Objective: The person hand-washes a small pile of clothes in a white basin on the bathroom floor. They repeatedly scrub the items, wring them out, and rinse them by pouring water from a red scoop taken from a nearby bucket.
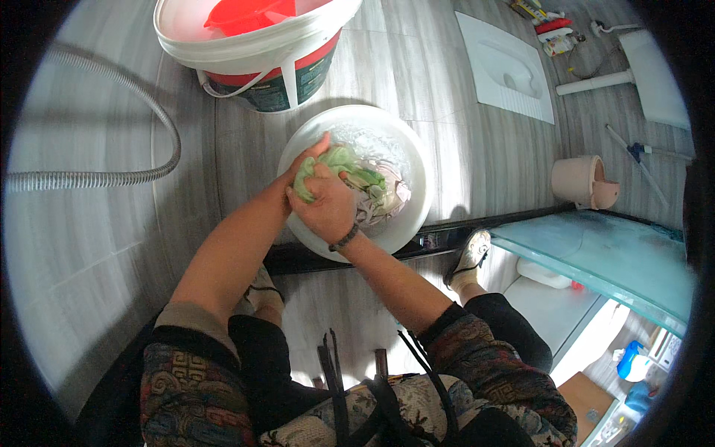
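A round white basin [416,212] stands in front of me with water in it. Pale pinkish cloth [394,193] lies in the water at its right side. Over the left part of the basin, my right hand [327,204], with a dark bracelet at the wrist, grips a bunched green cloth [349,165]. My left hand [304,159] is pressed against the same cloth from the left, its thumb or a finger pointing up; part of this hand is hidden behind the cloth and the right hand. The green cloth hangs down onto the pale cloth.
Beyond the basin is a large bucket [251,56] holding a red plastic scoop [251,17]. A corrugated hose [162,123] curves at left. A squat toilet [508,72], a pinkish bin [575,179] and a glass panel [603,257] are at right. A dark raised sill [447,237] runs under the basin's near edge.
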Tool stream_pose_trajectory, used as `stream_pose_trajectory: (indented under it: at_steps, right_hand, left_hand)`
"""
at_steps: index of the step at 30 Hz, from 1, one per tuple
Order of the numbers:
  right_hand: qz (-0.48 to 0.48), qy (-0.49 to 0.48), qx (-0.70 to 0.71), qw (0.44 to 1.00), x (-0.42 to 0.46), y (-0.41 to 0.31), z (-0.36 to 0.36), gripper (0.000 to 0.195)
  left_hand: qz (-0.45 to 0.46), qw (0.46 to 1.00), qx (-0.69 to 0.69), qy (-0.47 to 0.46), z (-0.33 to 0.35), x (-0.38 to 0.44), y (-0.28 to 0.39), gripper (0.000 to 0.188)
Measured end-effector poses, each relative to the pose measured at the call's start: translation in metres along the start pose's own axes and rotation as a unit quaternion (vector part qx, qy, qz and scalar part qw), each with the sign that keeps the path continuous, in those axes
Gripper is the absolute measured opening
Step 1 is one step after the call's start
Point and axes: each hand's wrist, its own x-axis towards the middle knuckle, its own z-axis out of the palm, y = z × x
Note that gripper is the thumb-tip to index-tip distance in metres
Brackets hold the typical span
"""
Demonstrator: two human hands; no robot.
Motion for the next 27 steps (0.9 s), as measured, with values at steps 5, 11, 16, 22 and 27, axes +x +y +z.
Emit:
stream_pose_trajectory:
  at_steps: [5, 11, 16, 22, 27]
  right_hand:
    - [-0.015, 0.118, -0.049, 0.992, 0.042, 0.028, 0.009, 0.022]
    - [0.185, 0.076, -0.136, 0.97, 0.082, 0.119, -0.017, 0.043]
    - [0.15, 0.023, -0.386, 0.91, 0.04, 0.182, 0.013, 0.054]
    - [0.153, -0.161, -0.452, 0.864, 0.029, 0.191, -0.018, 0.051]
    - [0.208, -0.069, -0.003, 0.976, 0.045, 0.137, -0.02, 0.044]
  left_hand:
    - [0.125, 0.984, -0.126, -0.017, 0.016, 0.002, -0.015, 0.045]
    - [0.157, 0.944, -0.022, 0.288, 0.03, 0.035, -0.023, 0.034]
    - [0.12, 0.918, 0.174, 0.335, 0.025, 0.004, 0.001, 0.061]
    - [0.022, 0.927, 0.198, 0.319, 0.009, -0.006, -0.016, 0.081]
    - [0.026, 0.959, 0.054, 0.276, 0.019, -0.001, -0.006, 0.082]
